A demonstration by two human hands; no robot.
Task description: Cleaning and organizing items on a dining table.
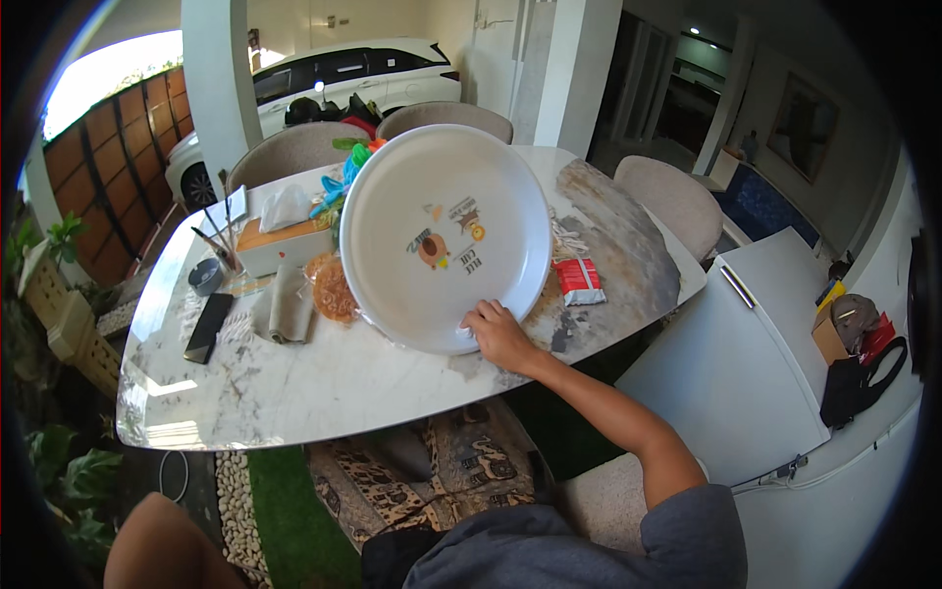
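Observation:
A large round white plastic tray (412,199) with small animal pictures and printed writing is in front of me on the marble-topped table (294,390). I cannot tell whether it lies flat or is tilted. My right hand (500,335) is at the tray's near right part, fingers bent around a small white wad (465,331), perhaps tissue or a wipe, against the surface. Only the bare bend of my left arm (158,545) shows at the lower left; my left hand is out of view. A red and white packet (579,281) lies right of the tray.
Left of the tray are a tissue box (283,247), a phone (208,328), a folded cloth (289,305), a dark cup (207,277), brushes (221,228) and an orange bundle in clear plastic (333,287). A white refrigerator (721,346) stands at the right; chairs (670,202) surround the table.

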